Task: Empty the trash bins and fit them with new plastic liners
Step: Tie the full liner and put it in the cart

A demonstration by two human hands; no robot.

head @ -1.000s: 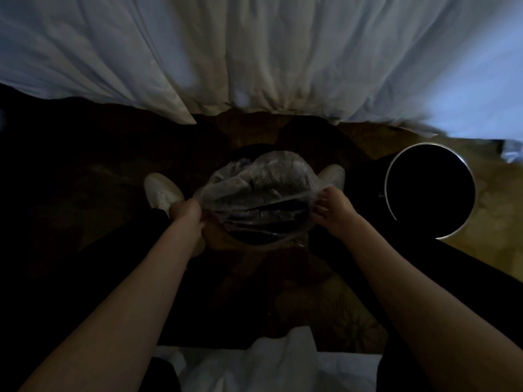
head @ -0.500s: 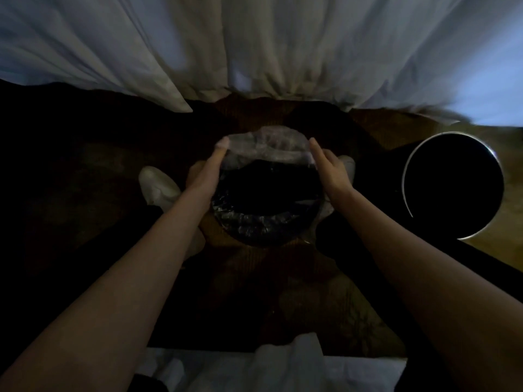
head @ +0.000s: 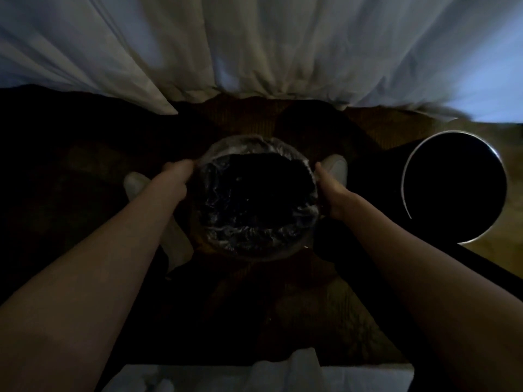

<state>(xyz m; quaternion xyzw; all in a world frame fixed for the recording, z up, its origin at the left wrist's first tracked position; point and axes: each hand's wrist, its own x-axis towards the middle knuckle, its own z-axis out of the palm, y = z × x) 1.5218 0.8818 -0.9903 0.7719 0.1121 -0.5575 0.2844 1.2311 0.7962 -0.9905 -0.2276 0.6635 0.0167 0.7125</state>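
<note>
Exposure: very dim, floor [head: 254,321] near black.
Source: cool daylight through curtain [head: 254,52], top of frame.
Glare: thin highlight on bin rim [head: 402,182]; small glints on liner [head: 226,236].
Blur: soft overall, smear at upper right.
Distortion: wide-angle bowing at edges.

lined bin [head: 256,254] | upright on floor | clear liner [head: 226,199] crinkled over rim | second bin [head: 452,188] | shiny-rimmed, right

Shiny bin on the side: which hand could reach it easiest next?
Right, probably. The right hand holds the lined bin on the side nearest the shiny bin; the left hand holds its far side.
</note>
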